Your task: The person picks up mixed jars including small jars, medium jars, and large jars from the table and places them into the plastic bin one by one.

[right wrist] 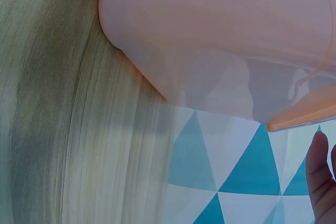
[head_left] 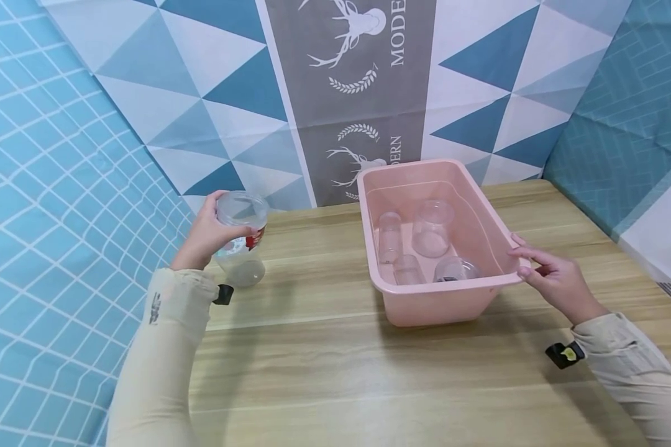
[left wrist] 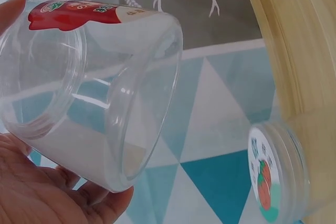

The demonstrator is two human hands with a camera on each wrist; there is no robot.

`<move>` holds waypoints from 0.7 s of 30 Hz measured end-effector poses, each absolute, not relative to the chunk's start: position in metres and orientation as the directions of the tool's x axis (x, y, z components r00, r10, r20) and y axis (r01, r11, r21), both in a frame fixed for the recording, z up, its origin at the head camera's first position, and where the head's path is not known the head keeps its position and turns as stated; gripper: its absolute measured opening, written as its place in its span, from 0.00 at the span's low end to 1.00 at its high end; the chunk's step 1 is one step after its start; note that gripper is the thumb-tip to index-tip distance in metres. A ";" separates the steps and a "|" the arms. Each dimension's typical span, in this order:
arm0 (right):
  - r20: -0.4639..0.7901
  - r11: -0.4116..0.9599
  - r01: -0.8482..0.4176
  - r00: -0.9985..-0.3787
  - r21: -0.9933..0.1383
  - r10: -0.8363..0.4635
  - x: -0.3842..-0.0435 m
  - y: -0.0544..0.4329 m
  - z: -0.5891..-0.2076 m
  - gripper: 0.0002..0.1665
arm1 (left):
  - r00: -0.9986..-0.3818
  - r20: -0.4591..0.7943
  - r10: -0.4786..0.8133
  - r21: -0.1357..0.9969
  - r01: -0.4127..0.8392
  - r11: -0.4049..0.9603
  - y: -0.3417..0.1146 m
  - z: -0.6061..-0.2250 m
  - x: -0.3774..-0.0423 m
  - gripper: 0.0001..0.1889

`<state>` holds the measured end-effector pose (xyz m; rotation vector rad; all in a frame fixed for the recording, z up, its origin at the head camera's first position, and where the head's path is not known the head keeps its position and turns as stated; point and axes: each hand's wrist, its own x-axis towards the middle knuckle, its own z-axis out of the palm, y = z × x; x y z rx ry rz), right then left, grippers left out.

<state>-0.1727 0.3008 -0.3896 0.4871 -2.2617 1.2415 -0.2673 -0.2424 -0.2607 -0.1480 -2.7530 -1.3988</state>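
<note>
My left hand (head_left: 207, 230) holds a clear plastic jar (left wrist: 100, 93) with a red printed label, thumb and fingers around its side. The jar looks empty and is tilted in the left wrist view. Close below it on the table stands another clear container (head_left: 246, 273); its round lid (left wrist: 265, 177) carries a picture of a red fruit. At the near right corner of a pink plastic basin (head_left: 436, 304), my right hand (head_left: 556, 279) grips the rim between thumb and fingers. Only some fingertips (right wrist: 317, 153) show in the right wrist view, beside the basin's rim.
Inside the basin lie several clear containers, among them a slim cylinder (head_left: 390, 236) and a wider jar (head_left: 432, 228). The basin stands on a wooden table (head_left: 335, 379). Patterned cloth (head_left: 201, 81) hangs behind, and a blue checked sheet (head_left: 45, 186) borders the left side.
</note>
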 end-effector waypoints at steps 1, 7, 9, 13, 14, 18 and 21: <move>0.585 0.521 -0.527 -0.808 -0.671 -0.065 -0.173 0.301 -0.390 0.22 | -0.994 0.091 0.066 0.801 0.112 0.588 -0.240 -0.261 -0.268 0.51; 0.579 0.527 -0.521 -0.812 -0.672 -0.064 -0.173 0.301 -0.389 0.23 | -0.992 0.086 0.090 0.800 0.122 0.587 -0.226 -0.263 -0.275 0.53; 0.586 0.519 -0.531 -0.807 -0.670 -0.068 -0.173 0.300 -0.390 0.23 | -0.991 0.077 0.105 0.801 0.124 0.586 -0.221 -0.264 -0.276 0.52; 0.592 0.511 -0.538 -0.803 -0.670 -0.069 -0.173 0.300 -0.390 0.23 | -0.984 0.047 0.173 0.780 0.144 0.609 -0.209 -0.261 -0.277 0.51; 0.592 0.511 -0.537 -0.803 -0.671 -0.068 -0.172 0.300 -0.390 0.23 | -0.980 0.040 0.196 0.769 0.156 0.620 -0.205 -0.260 -0.277 0.50; 0.594 0.514 -0.534 -0.803 -0.671 -0.059 -0.172 0.300 -0.390 0.23 | -0.963 -0.021 0.268 0.723 0.171 0.670 -0.191 -0.255 -0.278 0.50; 0.601 0.514 -0.541 -0.797 -0.666 -0.060 -0.172 0.299 -0.389 0.22 | -0.954 -0.094 0.284 0.700 0.140 0.700 -0.183 -0.252 -0.277 0.51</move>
